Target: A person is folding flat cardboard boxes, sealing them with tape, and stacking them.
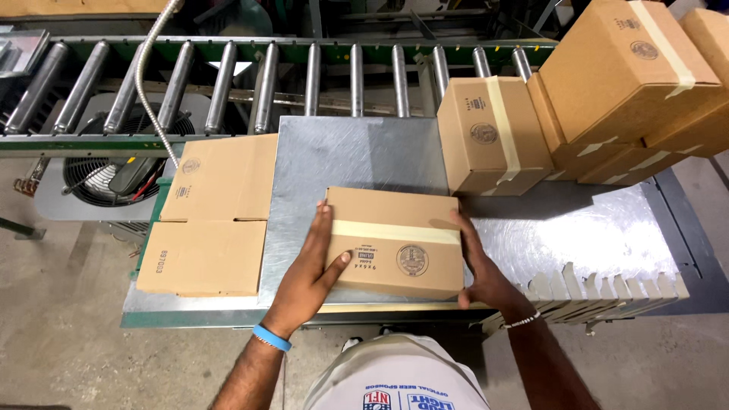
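Taped cardboard box [396, 241] sits on the metal worktable [349, 156] right in front of you, near its front edge, and you have it clasped between both hands. Its top faces up, with a strip of pale tape running across it from side to side and a round printed seal toward the front right.

Your left hand [313, 262] presses flat against the box's left end, fingers pointing away from you along that edge, while the thumb hooks over onto the top face. The wrist is bent slightly inward, and a blue wristband [272, 337] circles it. Your right hand [477, 262] cups the right end, fingers stretched up along that side and the palm close to the front right corner; a thin beaded bracelet [522, 321] shows on that wrist. Both forearms reach forward from your body and angle toward each other, so the box is squeezed from its two short ends.

To your left, a flattened cardboard blank [213, 216] lies partly on the table, just beside the box but not touching it. Behind the box to the right, another sealed box [493, 137] stands on the table, with further sealed boxes [630, 83] stacked beyond it. A roller conveyor [228, 83] runs across the far side of the table, and a row of folded flat cartons [600, 292] stands on edge at your right.
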